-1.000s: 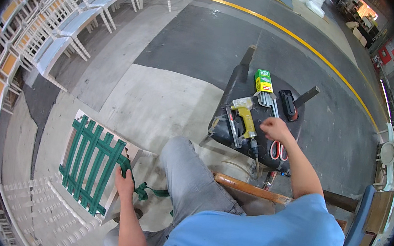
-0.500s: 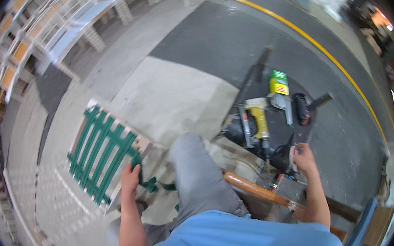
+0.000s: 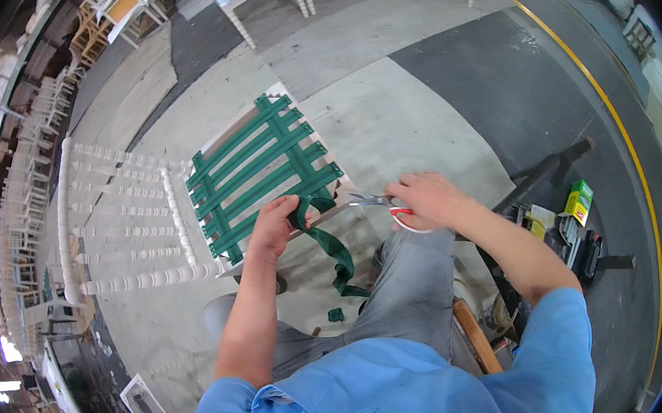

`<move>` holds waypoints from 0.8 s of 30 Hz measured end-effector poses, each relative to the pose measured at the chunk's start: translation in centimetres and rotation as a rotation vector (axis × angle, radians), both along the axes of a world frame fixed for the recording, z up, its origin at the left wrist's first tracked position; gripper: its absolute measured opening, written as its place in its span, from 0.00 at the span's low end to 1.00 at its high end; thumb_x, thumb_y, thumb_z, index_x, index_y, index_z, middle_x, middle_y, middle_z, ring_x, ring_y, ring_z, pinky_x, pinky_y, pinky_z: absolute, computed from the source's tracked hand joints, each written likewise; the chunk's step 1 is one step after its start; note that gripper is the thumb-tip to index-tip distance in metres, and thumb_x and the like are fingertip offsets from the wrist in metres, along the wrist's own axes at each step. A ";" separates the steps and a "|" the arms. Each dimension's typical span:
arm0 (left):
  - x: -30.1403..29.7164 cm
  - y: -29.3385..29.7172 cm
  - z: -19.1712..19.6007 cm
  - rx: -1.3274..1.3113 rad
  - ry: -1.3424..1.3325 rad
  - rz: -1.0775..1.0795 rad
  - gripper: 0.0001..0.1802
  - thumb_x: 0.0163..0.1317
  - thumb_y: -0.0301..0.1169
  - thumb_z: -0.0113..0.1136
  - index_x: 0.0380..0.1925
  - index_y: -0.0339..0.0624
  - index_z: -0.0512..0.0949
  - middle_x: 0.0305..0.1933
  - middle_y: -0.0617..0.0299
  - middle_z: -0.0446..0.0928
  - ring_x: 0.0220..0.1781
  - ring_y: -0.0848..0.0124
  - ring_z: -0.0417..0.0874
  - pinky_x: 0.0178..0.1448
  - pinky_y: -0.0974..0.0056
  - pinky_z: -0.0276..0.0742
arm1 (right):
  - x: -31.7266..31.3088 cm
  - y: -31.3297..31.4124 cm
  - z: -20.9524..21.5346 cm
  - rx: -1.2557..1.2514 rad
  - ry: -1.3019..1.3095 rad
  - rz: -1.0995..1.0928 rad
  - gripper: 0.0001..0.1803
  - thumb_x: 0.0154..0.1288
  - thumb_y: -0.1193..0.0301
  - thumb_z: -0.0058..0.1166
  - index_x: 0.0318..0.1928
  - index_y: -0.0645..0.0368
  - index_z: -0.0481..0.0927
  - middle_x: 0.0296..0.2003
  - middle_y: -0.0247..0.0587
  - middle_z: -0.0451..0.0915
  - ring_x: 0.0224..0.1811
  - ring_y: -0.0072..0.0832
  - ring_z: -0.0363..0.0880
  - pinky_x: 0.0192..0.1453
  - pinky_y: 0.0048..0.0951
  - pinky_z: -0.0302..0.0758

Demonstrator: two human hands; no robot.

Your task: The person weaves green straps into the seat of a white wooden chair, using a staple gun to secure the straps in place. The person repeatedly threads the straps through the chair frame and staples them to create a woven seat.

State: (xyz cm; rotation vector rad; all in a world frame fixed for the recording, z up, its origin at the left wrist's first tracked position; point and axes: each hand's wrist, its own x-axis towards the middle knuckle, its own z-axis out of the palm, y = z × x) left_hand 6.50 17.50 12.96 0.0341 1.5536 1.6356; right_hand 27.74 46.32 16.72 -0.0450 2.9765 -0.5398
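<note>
Two bare hands work over a white chair (image 3: 137, 210) lying on its side, its seat woven with green webbing (image 3: 262, 171). Her left hand (image 3: 274, 226) pinches a loose green strap (image 3: 334, 249), which starts at the seat edge beside that hand and trails down past the wrist toward the grey trouser leg. Just right of it, the right hand (image 3: 428, 201) grips red-handled scissors (image 3: 383, 205), blades pointing at the strap. Beyond the right forearm lie tools (image 3: 567, 223) on dark floor.
</note>
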 end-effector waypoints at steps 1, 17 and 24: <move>0.0 -0.1 0.1 -0.008 -0.005 0.014 0.13 0.78 0.36 0.60 0.44 0.35 0.81 0.35 0.55 0.86 0.33 0.66 0.87 0.41 0.61 0.86 | -2.3 -0.3 -1.0 0.061 0.015 0.072 0.29 0.61 0.48 0.70 0.55 0.49 0.79 0.45 0.45 0.82 0.51 0.48 0.85 0.56 0.50 0.78; -1.0 -1.5 -0.2 0.002 -0.040 -0.022 0.09 0.78 0.33 0.59 0.41 0.40 0.80 0.35 0.62 0.82 0.34 0.69 0.86 0.39 0.62 0.85 | -12.0 -1.2 -7.2 0.267 -0.196 0.405 0.26 0.63 0.51 0.67 0.57 0.46 0.77 0.47 0.44 0.83 0.54 0.42 0.86 0.57 0.49 0.77; 0.6 -2.0 0.2 0.060 0.013 -0.040 0.09 0.78 0.33 0.59 0.46 0.38 0.80 0.36 0.61 0.83 0.36 0.68 0.87 0.41 0.62 0.86 | -12.4 -3.7 -7.5 0.105 -0.013 0.400 0.28 0.62 0.48 0.69 0.56 0.48 0.78 0.44 0.45 0.84 0.45 0.50 0.87 0.47 0.52 0.80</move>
